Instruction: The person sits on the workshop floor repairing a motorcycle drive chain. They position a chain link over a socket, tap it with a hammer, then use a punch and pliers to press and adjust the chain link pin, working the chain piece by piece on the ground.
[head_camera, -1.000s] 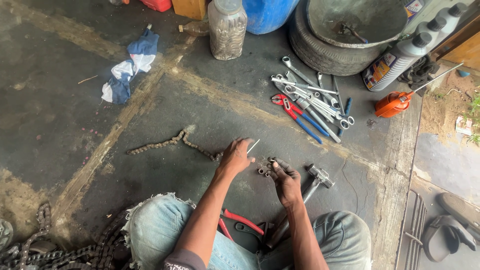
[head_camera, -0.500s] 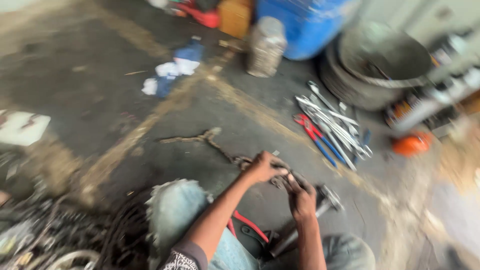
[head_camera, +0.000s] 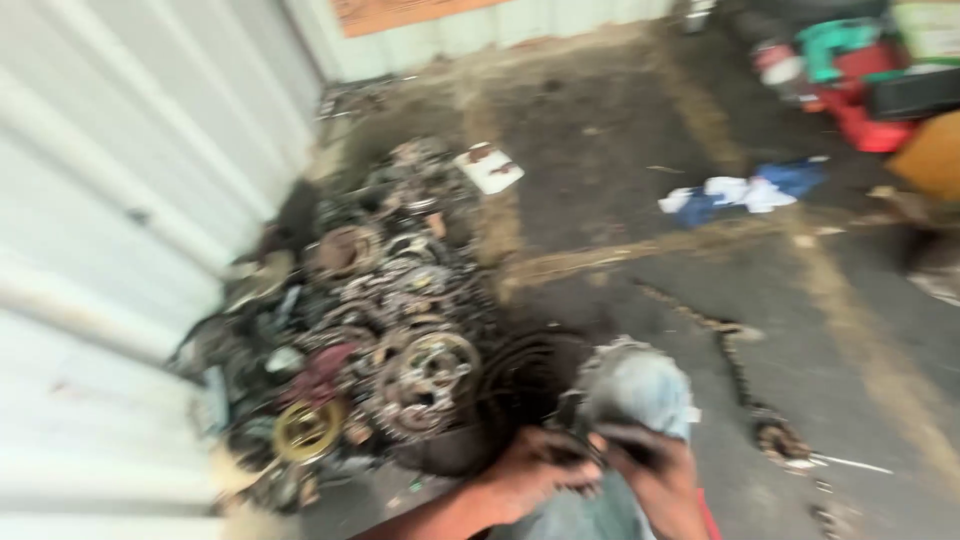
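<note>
At the far left a pale corrugated wall (head_camera: 120, 200) is seen, and against its foot a heap of rusty sprockets and gears (head_camera: 380, 340) is piled on the floor (head_camera: 600, 150). Just right of the heap, low in the view, the left hand (head_camera: 535, 470) is curled over a small dark part (head_camera: 580, 440) in front of the raised knee (head_camera: 640, 385); the right hand (head_camera: 655, 470) is closed on the same part from the other side, so both hands touch it. How tightly it is gripped cannot be told through the blur. Further right, a greasy chain (head_camera: 745, 385) lies stretched away from the hands, its length running up and to the left, nearer the right hand. A blue and white rag (head_camera: 745, 192) lies beyond.
</note>
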